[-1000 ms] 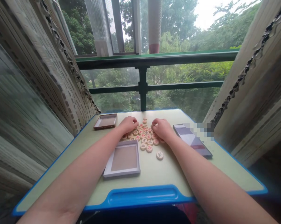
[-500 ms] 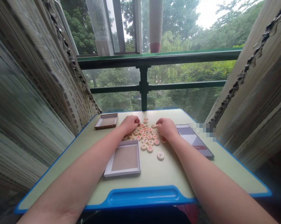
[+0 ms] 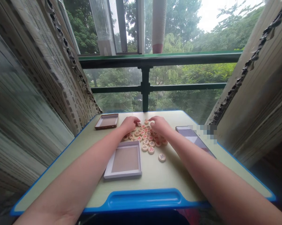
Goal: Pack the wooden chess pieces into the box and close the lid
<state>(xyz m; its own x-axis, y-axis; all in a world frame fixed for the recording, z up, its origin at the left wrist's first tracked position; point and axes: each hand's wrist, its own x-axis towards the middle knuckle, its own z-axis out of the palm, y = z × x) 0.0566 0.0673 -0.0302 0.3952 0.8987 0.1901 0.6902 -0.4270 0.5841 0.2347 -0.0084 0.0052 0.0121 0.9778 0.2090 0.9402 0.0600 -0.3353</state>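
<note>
Round wooden xiangqi pieces (image 3: 144,137) with red or dark characters lie in a loose cluster mid-table. At its far left edge is my left hand (image 3: 131,123), fingers curled round a piece (image 3: 139,124) with a dark character. My right hand (image 3: 160,124) reaches over the cluster's far right side. Its index finger stretches left toward a piece (image 3: 146,122) at the back; whether it touches cannot be made out. The other right fingers are partly hidden, and the hand covers some pieces. One piece (image 3: 162,157) lies apart, nearer to me.
A shallow white box tray (image 3: 141,159) stands in front of my left forearm. A brown-edged box part (image 3: 105,126) sits at the back left, a tablet (image 3: 194,138) to the right. The table (image 3: 155,184) has a blue rim; railing (image 3: 145,89) and curtains surround it.
My right hand has moved left and a little away from me, from the cluster's right edge to its back, with the index finger now stretched out. My left hand has barely shifted.
</note>
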